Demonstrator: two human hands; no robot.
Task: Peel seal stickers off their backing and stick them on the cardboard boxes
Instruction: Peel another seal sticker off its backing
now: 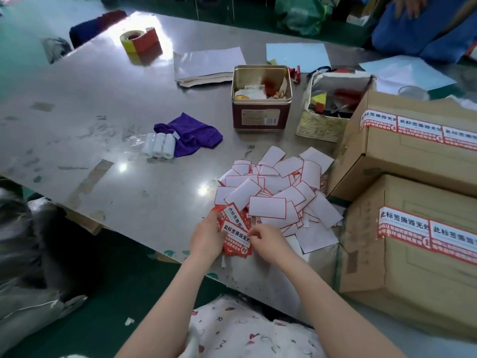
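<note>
Red seal stickers [236,235] sit in a small stack in our left hand [206,237], fingers curled round it at the metal table's [103,125] near edge, while our right hand [268,240] pinches the top sticker's corner. Peeled white backings [278,192] are heaped just behind, beside two stacked cardboard boxes [413,202] already bearing stickers.

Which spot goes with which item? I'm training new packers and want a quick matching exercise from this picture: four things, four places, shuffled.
Things:
1. purple cloth
2. tape roll
3. red stickers
4. peeled backing sheets

Places:
A. piled beside the cardboard boxes
B. held in the left hand, the right hand pinching one
C. far end of the table
D. next to the small white rolls

Pairs: 1-D, 2-C, 3-B, 4-A
</note>
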